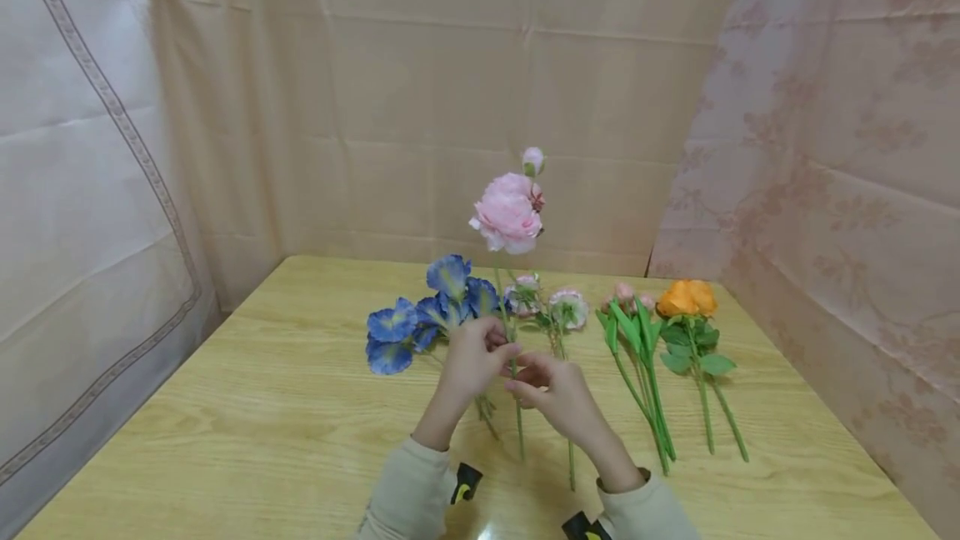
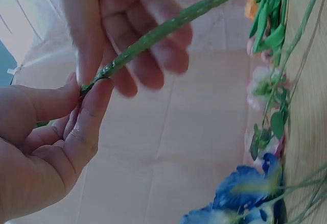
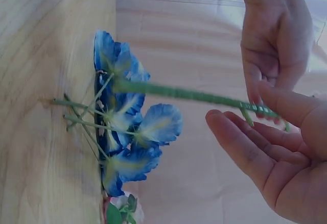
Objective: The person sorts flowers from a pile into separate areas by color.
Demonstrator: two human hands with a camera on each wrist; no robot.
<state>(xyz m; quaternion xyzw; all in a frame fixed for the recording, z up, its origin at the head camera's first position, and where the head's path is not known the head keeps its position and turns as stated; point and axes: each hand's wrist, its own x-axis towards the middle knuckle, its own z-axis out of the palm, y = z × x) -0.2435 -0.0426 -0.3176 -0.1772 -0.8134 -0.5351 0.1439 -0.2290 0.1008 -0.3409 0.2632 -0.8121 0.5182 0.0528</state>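
Observation:
A pink peony with a bud above it stands upright over the table. My left hand pinches its green stem between thumb and fingertips, below the bloom. Just lower, my right hand is at the same stem, its thumb close to it and its fingers loosely extended around it, as the right wrist view shows. A short green offshoot sticks out of the stem near the right fingers. Blue irises lie behind the left hand, their stems partly hidden by it.
Pink-and-white flowers lie behind the right hand. Farther right are pink tulips with green leaves and orange flowers, stems toward me. All rest on the wooden table, with beige cloth hanging behind.

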